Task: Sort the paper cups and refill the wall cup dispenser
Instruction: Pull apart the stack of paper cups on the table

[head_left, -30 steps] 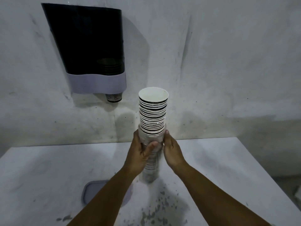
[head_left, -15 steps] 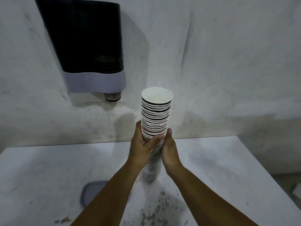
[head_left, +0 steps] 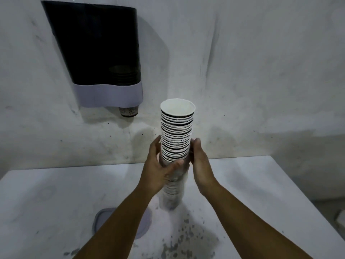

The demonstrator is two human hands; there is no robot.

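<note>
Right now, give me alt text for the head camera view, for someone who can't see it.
Two bare hands, left hand and right hand, grip a tall upright stack of paper cups above a white table. A dark wall cup dispenser hangs upper left, one cup poking from its base; a grey lid lies on the table.

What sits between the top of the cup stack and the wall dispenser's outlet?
Nothing: in the head view only bare wall separates the cup stack from the cup poking out of the dispenser.
</note>
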